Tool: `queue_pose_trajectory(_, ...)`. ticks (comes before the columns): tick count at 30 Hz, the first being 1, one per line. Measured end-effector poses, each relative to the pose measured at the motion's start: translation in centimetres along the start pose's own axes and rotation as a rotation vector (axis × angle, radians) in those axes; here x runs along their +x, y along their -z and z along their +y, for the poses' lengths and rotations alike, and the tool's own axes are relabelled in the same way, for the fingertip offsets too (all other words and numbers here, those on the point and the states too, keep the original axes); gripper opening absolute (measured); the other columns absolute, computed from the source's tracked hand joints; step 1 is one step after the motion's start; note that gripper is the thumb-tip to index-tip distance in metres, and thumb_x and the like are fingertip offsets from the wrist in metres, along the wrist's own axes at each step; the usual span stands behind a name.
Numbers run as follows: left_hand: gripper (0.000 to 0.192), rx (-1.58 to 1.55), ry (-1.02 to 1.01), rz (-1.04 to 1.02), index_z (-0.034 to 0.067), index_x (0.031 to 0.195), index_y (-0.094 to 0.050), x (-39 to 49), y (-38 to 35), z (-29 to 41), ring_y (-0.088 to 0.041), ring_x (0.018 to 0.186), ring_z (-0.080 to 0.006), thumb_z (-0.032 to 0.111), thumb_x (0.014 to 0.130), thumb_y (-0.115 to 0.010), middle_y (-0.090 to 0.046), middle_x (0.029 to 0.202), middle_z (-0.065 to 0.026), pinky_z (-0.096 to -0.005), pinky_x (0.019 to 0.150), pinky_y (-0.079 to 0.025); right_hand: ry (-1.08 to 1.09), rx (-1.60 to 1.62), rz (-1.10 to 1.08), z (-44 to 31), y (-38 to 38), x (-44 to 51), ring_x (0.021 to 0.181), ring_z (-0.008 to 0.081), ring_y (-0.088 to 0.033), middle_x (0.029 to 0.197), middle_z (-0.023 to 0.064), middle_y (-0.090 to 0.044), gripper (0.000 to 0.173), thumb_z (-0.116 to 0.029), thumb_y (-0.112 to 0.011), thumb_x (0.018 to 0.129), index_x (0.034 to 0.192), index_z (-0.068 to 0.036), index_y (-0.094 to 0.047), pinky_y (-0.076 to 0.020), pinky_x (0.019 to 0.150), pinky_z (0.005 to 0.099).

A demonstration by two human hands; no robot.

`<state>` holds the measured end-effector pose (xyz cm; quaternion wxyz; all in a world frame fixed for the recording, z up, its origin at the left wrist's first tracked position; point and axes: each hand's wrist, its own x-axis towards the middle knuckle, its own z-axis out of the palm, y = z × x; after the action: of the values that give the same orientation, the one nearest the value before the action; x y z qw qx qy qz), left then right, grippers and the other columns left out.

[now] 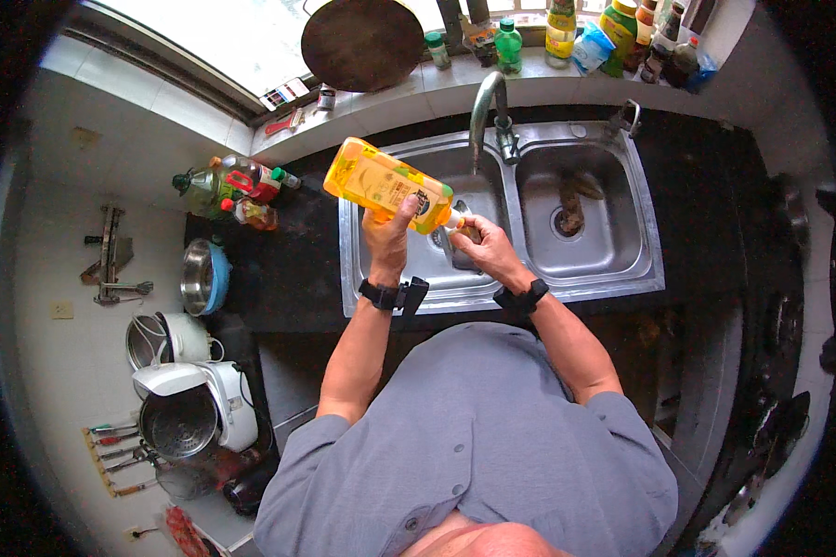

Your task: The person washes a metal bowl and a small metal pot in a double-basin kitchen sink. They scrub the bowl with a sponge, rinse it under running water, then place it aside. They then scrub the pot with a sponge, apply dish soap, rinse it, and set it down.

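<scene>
A clear plastic bottle of orange-yellow liquid (pixel 383 182), probably dish soap, lies tilted over the left basin (pixel 418 268) of a double steel sink. My left hand (pixel 390 226) wraps around its body, thumb across the printed label. At the bottle's lower right end, the fingers of my right hand (pixel 484 244) pinch the small white and orange cap (pixel 457 220). Below the cap a metal object (pixel 462 261) rests in the basin, partly covered by my right hand; its kind is unclear. Both wrists wear black straps.
The curved faucet (pixel 488 104) arches over the left basin. A brown object (pixel 571 205) lies across the right basin's drain. Several bottles (pixel 240 188) stand on the counter at left, beside nested bowls (pixel 205 277). A round dark board (pixel 362 45) leans at the window sill.
</scene>
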<state>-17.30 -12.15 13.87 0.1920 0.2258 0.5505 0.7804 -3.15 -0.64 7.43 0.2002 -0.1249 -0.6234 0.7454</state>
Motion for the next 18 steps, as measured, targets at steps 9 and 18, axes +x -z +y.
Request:
queue_pose_trajectory(9,0.043,-0.016,0.104,0.037,0.003,0.117,-0.059,0.1,0.9,-0.8,-0.065,0.094,-0.0148,0.018,0.081,-0.078,-0.067,0.106,-0.0054,-0.0300,0.087,-0.052,0.322,-0.748,-0.015,-1.8,0.8,0.3,0.073,0.0359,-0.061,0.088,0.0145,-0.060,0.019,-0.024,-0.061,0.092,0.099,-0.006,-0.061,-0.0512,0.061,0.0408)
queue_pose_trajectory(18,0.042,0.078,-0.053,-0.024,0.001,0.118,-0.059,0.1,0.6,1.3,-0.067,0.094,-0.0154,0.014,0.082,-0.077,-0.069,0.105,-0.0079,-0.0298,0.085,-0.054,0.103,-0.350,0.038,1.0,1.1,-1.0,0.083,0.0229,-0.065,0.101,0.0126,-0.064,0.020,-0.014,-0.057,0.095,0.111,-0.003,-0.060,-0.0533,0.075,0.0326)
